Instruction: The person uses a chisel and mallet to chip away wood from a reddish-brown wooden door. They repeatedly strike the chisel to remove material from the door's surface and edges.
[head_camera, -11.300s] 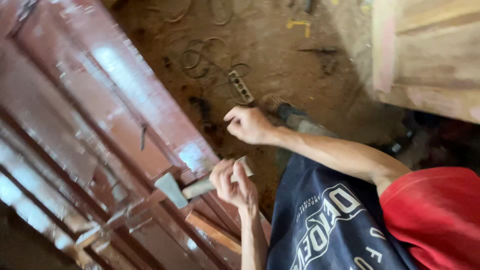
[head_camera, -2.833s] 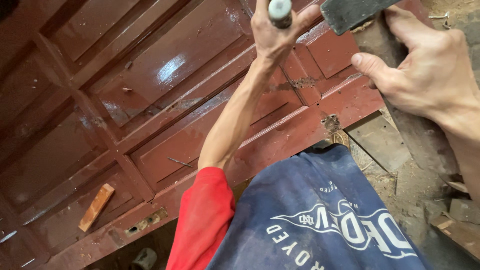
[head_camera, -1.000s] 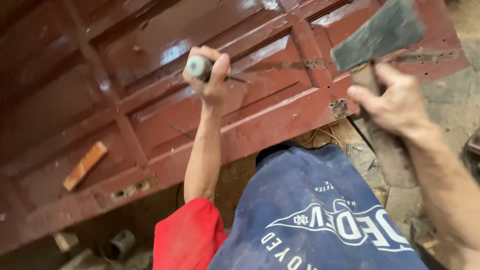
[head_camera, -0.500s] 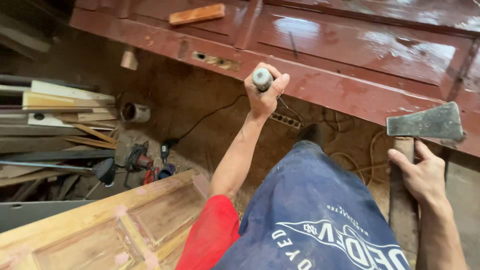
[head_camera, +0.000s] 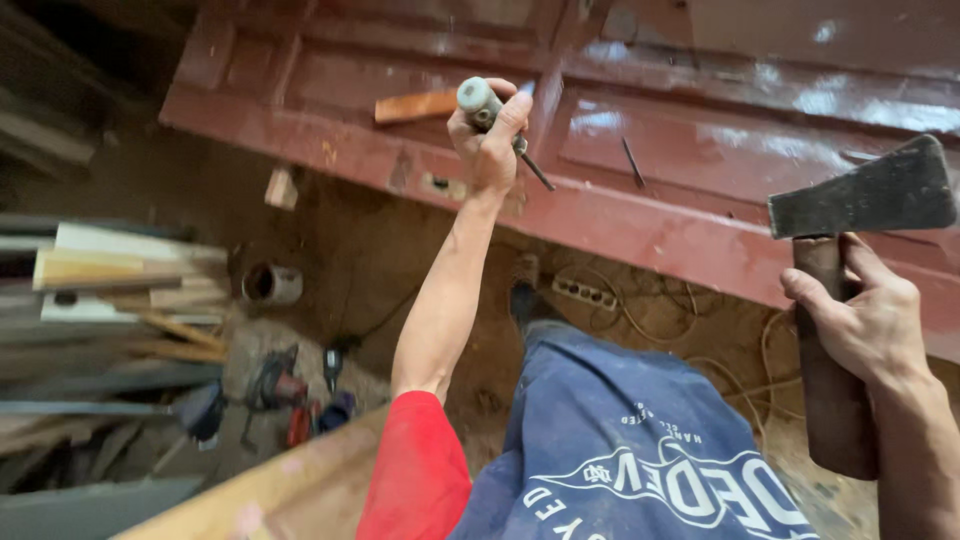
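Your left hand (head_camera: 487, 140) grips a grey-handled metal chisel (head_camera: 497, 118) over the dark red panelled wooden door's (head_camera: 700, 150) near edge; your right hand (head_camera: 862, 320) clasps the wooden-handled axe (head_camera: 850, 260), its blade cut off.

A small orange-brown wood block (head_camera: 415, 106) lies on the panelled dark red door (head_camera: 700, 150), just left of the fingers. Lower and well left of them, a short grey pipe piece (head_camera: 270, 284) sits on the dirt floor (head_camera: 380, 250) beside stacked wood strips (head_camera: 110, 290). Below the fingers lie a power strip (head_camera: 585, 294) with tangled cords, and farther down-left a power tool (head_camera: 270, 385).
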